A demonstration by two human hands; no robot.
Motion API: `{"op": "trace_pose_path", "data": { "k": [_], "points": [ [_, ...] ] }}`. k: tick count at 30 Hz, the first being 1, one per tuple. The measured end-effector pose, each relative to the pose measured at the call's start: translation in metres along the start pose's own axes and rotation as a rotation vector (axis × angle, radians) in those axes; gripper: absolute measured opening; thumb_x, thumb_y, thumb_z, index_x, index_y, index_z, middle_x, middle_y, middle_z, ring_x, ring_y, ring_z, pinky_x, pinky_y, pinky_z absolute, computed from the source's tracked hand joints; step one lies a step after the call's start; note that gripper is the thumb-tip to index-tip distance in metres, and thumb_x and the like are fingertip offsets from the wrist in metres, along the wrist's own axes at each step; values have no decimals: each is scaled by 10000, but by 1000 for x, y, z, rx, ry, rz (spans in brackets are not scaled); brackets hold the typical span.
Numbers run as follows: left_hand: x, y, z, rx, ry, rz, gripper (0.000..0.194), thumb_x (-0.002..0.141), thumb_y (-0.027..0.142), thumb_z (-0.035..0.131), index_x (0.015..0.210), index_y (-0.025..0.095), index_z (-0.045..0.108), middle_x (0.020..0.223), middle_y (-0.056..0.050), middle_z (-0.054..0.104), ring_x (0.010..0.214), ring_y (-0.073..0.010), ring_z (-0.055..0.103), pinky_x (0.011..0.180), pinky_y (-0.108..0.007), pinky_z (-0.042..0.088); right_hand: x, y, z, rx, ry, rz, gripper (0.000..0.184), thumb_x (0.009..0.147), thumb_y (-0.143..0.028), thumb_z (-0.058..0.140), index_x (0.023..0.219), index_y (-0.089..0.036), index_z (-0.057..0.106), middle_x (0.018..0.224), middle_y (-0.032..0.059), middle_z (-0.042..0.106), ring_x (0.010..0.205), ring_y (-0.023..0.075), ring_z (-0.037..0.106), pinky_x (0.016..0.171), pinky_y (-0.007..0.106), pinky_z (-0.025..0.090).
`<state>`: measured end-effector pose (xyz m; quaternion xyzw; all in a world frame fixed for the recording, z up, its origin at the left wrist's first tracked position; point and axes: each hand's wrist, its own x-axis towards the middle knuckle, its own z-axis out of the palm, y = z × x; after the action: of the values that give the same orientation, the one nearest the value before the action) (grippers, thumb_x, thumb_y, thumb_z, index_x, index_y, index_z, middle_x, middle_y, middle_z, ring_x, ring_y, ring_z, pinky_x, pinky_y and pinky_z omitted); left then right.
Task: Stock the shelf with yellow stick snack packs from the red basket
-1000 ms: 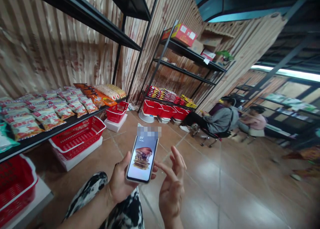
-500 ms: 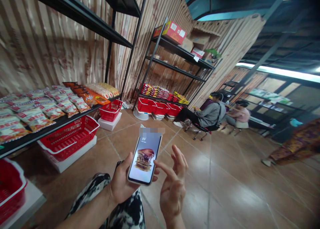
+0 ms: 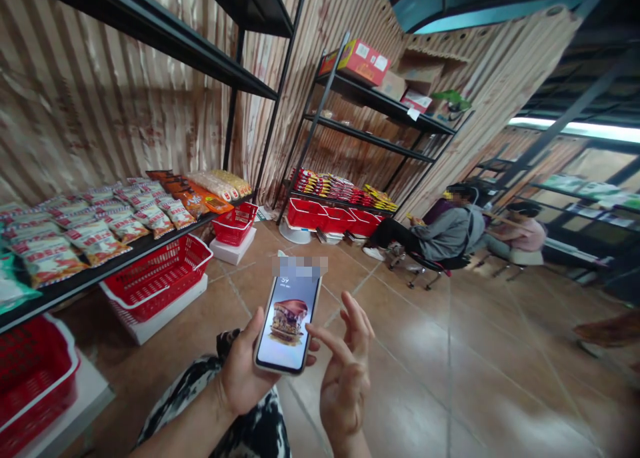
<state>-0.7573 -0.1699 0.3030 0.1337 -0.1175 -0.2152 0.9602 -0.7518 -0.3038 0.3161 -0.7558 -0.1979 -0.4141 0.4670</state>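
A smartphone lies tilted in my left hand, the thumb along its left edge and fingertips showing past its right edge. On its lit screen is a picture of a stacked burger, with clock digits above it; the top is blurred out. My right hand is beside the phone, holding nothing. Its index finger points at the right side of the screen; whether the tip touches the glass I cannot tell. The other fingers are raised and apart. Below the phone, my leg in black-and-white patterned trousers shows.
Snack bags line a black shelf at left, above red baskets on white boxes. Farther back, a rack carries cartons and more snack packs. Two people sit on chairs at right. Brown floor tiles stretch before me.
The view has turned left, so shelves and seated people appear farther right. A patterned garment at the right edge has mostly left the frame. Both hands and the phone hold nearly the same pose.
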Motion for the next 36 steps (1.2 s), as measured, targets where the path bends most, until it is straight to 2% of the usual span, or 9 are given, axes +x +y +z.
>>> {"op": "trace_pose_path", "data": {
  "k": [5, 10, 15, 20, 27, 36],
  "points": [
    [1, 7, -4, 9, -13, 31, 621, 907, 557, 325, 1111, 55, 627, 967, -174, 690, 912, -265, 653, 877, -410, 437, 8, 0, 14, 79, -9, -21, 630, 924, -533, 166, 839, -250, 722, 1403, 16, 396, 1318, 282, 281, 1017, 522, 301],
    [4, 14, -3, 0, 23, 58, 617, 894, 558, 368, 1118, 43, 624, 1062, -189, 666, 948, -278, 644, 874, -405, 448, 12, 2, 20, 119, 4, -29, 620, 924, -538, 175, 846, -252, 720, 1409, 10, 396, 1315, 279, 292, 1015, 532, 297],
    [4, 16, -2, 29, 89, 68, 550, 910, 506, 380, 1104, 63, 640, 1025, -176, 683, 935, -279, 652, 911, -446, 433, 10, 9, 17, 104, 18, 8, 636, 923, -547, 163, 851, -251, 721, 1416, 6, 386, 1308, 270, 301, 1023, 524, 297],
    [4, 14, -4, 29, 86, 51, 523, 912, 503, 378, 1085, 98, 660, 1003, -151, 696, 965, -268, 646, 974, -465, 393, 8, 13, 12, 114, 40, 56, 629, 930, -527, 166, 846, -246, 723, 1415, 11, 386, 1301, 264, 314, 1025, 505, 302],
    [4, 10, -3, 37, 127, 30, 520, 898, 506, 410, 1085, 92, 663, 1011, -156, 694, 933, -275, 656, 953, -466, 415, 4, 15, 8, 125, 47, 78, 620, 926, -528, 179, 835, -245, 723, 1411, 13, 393, 1317, 268, 301, 1019, 496, 313],
    [-1, 8, -1, 46, 114, 53, 522, 902, 509, 397, 1069, 93, 666, 981, -147, 702, 913, -266, 660, 945, -457, 421, 1, 12, 10, 175, 46, 63, 602, 931, -513, 184, 852, -252, 721, 1410, 18, 397, 1325, 272, 293, 1021, 504, 309]
  ]
}}
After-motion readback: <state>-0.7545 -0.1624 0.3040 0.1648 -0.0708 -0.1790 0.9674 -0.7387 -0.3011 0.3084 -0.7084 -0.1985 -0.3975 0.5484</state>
